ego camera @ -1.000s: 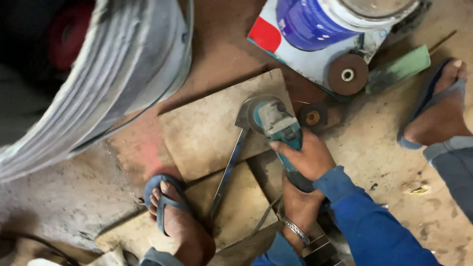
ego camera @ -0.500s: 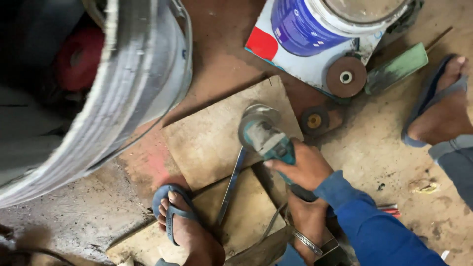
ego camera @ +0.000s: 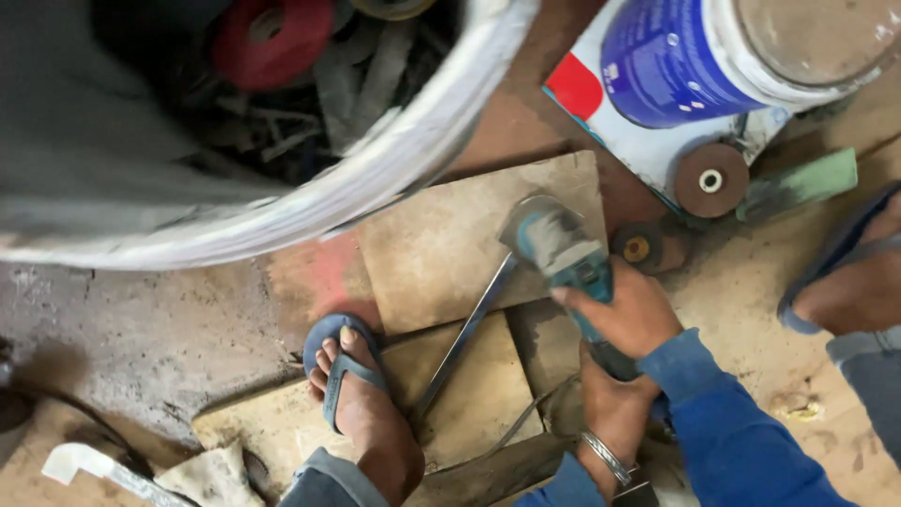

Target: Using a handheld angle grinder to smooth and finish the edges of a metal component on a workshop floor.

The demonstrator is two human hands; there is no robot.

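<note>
Single head view, steeply downward, close above floor (ego camera: 188, 319)

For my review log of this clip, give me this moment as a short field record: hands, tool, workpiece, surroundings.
right hand: right hand gripped on the body of the angle grinder
left hand: left hand low on the grinder's rear end, a metal bangle at its wrist
workpiece: metal bar lying slantwise over wooden boards, grinder head at its upper end
foot: sandalled foot planted on the lower board, beside the bar
surroundings: large grey drum of scrap, blue paint can, two loose grinding discs
</note>
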